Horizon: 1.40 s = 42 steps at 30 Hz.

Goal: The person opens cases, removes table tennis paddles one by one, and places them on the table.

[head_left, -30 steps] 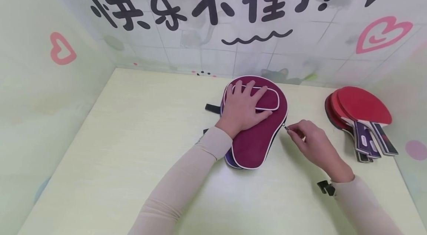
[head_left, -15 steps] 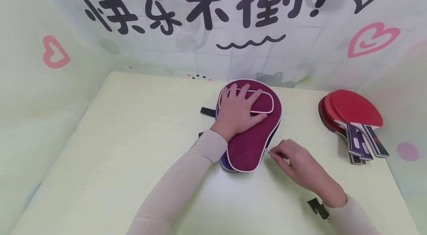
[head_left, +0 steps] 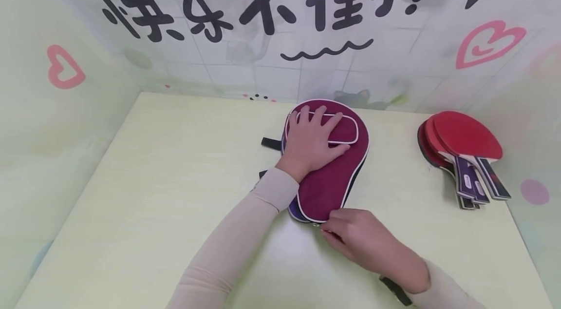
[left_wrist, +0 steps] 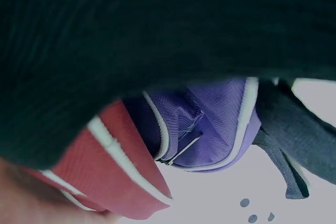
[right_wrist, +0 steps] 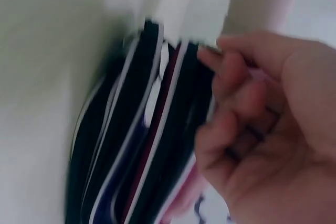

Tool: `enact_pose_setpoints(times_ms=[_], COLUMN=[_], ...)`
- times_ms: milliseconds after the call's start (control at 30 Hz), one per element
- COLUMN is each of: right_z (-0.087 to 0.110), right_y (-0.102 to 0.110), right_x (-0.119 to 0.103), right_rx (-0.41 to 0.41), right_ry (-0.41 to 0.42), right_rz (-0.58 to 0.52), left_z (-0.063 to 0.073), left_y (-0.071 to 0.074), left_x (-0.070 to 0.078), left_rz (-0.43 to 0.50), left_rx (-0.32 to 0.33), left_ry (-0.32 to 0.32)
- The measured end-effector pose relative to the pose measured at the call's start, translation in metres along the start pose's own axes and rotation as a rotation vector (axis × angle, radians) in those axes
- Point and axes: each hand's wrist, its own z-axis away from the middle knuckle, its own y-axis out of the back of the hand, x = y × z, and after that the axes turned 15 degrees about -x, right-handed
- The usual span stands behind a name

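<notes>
A maroon table tennis bat case (head_left: 323, 192) with white piping lies on top of a purple case (head_left: 296, 212), its rounded end toward the back wall. My left hand (head_left: 308, 145) rests on the upper case with fingers spread across its pocket. At the case's narrow front end, my right hand (head_left: 364, 238) pinches the zipper pull (head_left: 316, 224). In the right wrist view, the thumb and forefinger of the right hand (right_wrist: 262, 108) meet at the edge of the stacked cases (right_wrist: 152, 129). The left wrist view shows the purple case (left_wrist: 215, 129) next to the maroon one, with a dark sleeve-like shape covering the top.
Several red table tennis bats (head_left: 466, 136) lie stacked at the right of the table (head_left: 144, 192). Black straps (head_left: 271, 143) stick out at the cases' left. A printed wall (head_left: 245, 70) stands close behind them.
My right hand has drawn the zipper pull down the case's right edge and round to the narrow front end. The left hand has stayed on the case.
</notes>
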Motion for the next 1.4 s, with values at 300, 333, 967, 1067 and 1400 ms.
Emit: enact_pose_setpoints(times_ms=[300,333,967,1067,1400], right_z=[-0.008,-0.006,0.009,0.006,0.002], right_y=[-0.004,-0.001,-0.007,-0.009,-0.007], right_x=[-0.007,-0.004,0.076,0.076,0.076], right_rx=[0.049,0.047,-0.069,-0.059,-0.04], right_ry=[-0.063,-0.092,-0.809,-0.788,-0.711], right_rz=[0.033,-0.009,-0.851,-0.869,-0.66], left_z=[0.002,0.003,0.086,0.087,0.099], left_y=[-0.001,-0.002,-0.018,-0.021,-0.002], left_x=[0.001,0.002,0.065,0.064,0.052], left_rz=[-0.05,-0.059,-0.105,-0.096,0.029], left_rx=[-0.034,-0.037,-0.012,0.001,0.118], left_ry=[-0.004,-0.002,-0.033,-0.033,-0.054])
